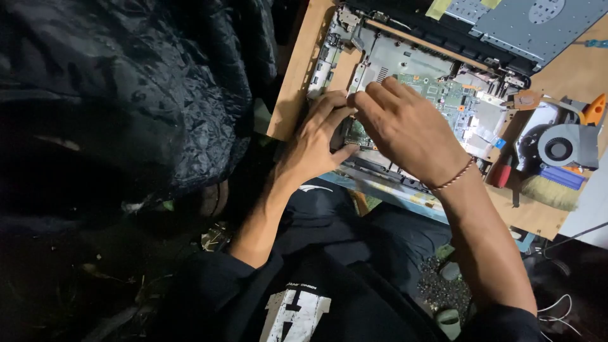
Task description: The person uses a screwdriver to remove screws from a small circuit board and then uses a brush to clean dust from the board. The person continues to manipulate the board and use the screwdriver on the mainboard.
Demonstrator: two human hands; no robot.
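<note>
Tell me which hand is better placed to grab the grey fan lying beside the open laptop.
Right, probably. The right hand lies over the laptop on the side nearer the fan. The left hand sits on the far side and would have to cross the right one.

Both hands on an opened laptop chassis, left hand and right hand pressed together over the green motherboard, cooling fan and brush lying just beside on the wooden table.

Single head-worn view, steeply downward and close over the opened laptop at lap level.
</note>
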